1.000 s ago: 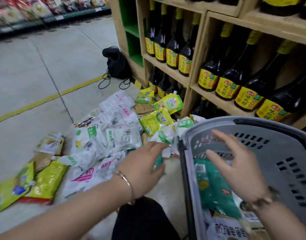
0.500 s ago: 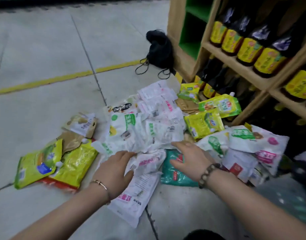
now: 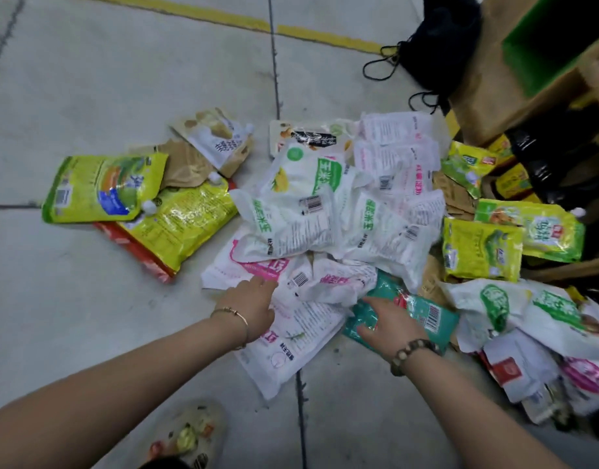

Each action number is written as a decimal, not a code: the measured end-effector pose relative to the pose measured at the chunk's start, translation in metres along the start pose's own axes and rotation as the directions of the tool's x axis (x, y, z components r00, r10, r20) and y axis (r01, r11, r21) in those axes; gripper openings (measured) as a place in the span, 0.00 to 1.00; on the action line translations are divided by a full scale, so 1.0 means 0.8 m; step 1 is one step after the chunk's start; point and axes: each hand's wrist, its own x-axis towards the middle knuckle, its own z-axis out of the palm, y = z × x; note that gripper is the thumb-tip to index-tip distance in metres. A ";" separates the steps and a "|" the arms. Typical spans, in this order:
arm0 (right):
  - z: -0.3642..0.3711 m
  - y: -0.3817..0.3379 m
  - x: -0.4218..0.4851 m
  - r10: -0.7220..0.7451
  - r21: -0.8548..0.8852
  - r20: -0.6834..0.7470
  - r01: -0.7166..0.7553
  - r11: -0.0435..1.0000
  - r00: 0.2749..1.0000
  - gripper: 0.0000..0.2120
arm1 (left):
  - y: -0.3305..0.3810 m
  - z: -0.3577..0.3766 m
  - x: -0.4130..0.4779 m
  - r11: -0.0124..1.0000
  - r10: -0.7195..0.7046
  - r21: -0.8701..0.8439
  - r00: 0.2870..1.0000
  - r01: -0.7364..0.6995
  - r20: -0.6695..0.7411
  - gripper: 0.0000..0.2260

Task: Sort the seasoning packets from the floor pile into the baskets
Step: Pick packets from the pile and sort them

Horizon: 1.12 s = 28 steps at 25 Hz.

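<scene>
A pile of seasoning packets lies on the floor, mostly white packets with green print (image 3: 301,211) or pink print. My left hand (image 3: 254,306) rests with straight fingers on a flat white-and-pink packet (image 3: 291,350) at the near edge of the pile. Spread over a teal packet (image 3: 423,316) just to the right is my right hand (image 3: 389,323), its fingertips near a crumpled white packet (image 3: 338,282). Yellow-green pouches (image 3: 105,187) lie at the left, and more of them (image 3: 480,248) at the right. No basket is in view.
A wooden shelf unit (image 3: 487,79) with dark bottles (image 3: 541,157) stands at the right, its foot against the pile. A black drawstring bag (image 3: 436,45) sits beside it. A yellow floor line (image 3: 223,18) runs across the back. My sandalled foot (image 3: 189,431) is at the bottom.
The view swung from the grey basket down onto the pile. My right hand left the basket and came onto the teal packet; my left hand slid onto the white-and-pink packet.
</scene>
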 end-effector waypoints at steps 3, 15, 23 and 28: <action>0.021 -0.001 0.029 0.001 0.023 -0.031 0.000 1.000 1.000 0.29 | -0.007 0.023 0.011 1.000 -0.006 -0.021 0.999 0.007 0.038 0.26; 0.055 0.006 0.093 0.017 -0.100 -0.394 -0.061 0.993 0.919 0.14 | 0.015 0.045 0.066 0.965 -0.090 -0.236 0.989 0.115 0.115 0.25; 0.020 -0.008 0.047 0.149 0.530 -0.674 0.333 0.780 0.724 0.07 | 0.055 0.072 0.070 0.793 -0.038 -0.581 0.966 0.185 0.256 0.09; -0.026 0.001 0.021 0.450 0.748 -0.619 0.309 0.587 0.644 0.08 | 0.068 0.059 0.056 0.609 -0.022 -0.767 0.971 0.202 0.239 0.10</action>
